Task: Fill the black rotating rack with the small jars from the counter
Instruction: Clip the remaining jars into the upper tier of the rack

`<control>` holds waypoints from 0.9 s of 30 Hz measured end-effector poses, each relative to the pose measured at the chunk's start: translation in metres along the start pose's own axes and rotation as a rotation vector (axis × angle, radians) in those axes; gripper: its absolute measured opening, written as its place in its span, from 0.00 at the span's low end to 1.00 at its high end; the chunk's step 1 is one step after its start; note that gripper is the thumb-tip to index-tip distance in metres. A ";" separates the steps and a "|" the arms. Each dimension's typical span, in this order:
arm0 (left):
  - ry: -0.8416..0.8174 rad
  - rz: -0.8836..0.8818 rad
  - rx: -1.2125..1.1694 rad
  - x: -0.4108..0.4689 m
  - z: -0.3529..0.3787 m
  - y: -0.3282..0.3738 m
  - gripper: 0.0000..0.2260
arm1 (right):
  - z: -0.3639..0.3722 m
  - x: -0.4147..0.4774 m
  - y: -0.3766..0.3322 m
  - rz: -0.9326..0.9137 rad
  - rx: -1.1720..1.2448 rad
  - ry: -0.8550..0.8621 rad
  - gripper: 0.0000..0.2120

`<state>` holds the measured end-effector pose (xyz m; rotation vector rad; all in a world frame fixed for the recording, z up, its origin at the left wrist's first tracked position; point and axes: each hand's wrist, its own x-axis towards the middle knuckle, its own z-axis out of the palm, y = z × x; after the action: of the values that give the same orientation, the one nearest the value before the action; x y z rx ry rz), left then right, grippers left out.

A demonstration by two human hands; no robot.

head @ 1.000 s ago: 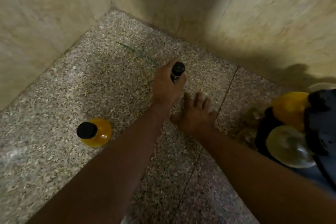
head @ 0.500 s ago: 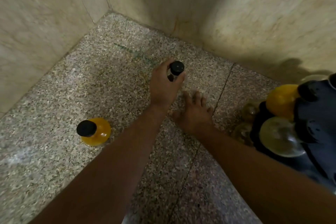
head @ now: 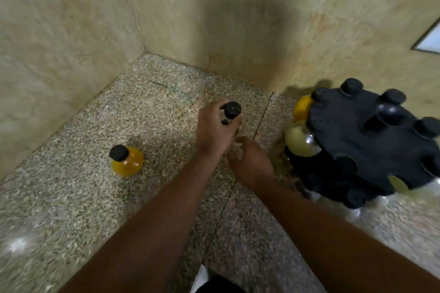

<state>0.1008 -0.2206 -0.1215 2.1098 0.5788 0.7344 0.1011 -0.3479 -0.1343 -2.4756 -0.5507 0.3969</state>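
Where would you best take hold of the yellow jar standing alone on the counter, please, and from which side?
Grip the yellow jar by its black cap and narrow neck, coming from above. It stands upright, the cap is on top and narrower than the round, bulging body below, so fingers probably close around it more surely. The counter around it is bare, so nothing blocks a straight descent.

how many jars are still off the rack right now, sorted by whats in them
Orange-filled jar standing alone on the counter: 1
Clear-looking jar gripped in the left hand: 1
Total off the black rack: 2
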 end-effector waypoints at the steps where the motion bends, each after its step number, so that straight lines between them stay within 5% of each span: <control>1: 0.003 0.010 0.015 -0.009 -0.002 0.006 0.22 | -0.006 -0.011 0.002 0.029 0.027 0.018 0.20; 6: -0.055 -0.022 0.055 -0.065 -0.004 0.034 0.24 | -0.029 -0.072 0.025 0.224 0.211 0.078 0.11; 13: -0.149 -0.051 0.023 -0.139 0.005 0.075 0.23 | -0.068 -0.133 0.076 0.292 0.514 0.236 0.12; 18: -0.256 -0.002 -0.042 -0.169 0.008 0.110 0.23 | -0.103 -0.150 0.103 0.282 0.859 0.316 0.16; 23: -0.267 0.033 -0.065 -0.172 0.013 0.132 0.22 | -0.137 -0.148 0.099 0.412 1.337 0.282 0.08; 27: -0.296 0.102 -0.059 -0.170 0.019 0.145 0.22 | -0.154 -0.144 0.107 0.535 1.408 0.311 0.06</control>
<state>0.0119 -0.4182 -0.0650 2.1530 0.2870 0.4751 0.0678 -0.5672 -0.0516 -1.1962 0.4528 0.3797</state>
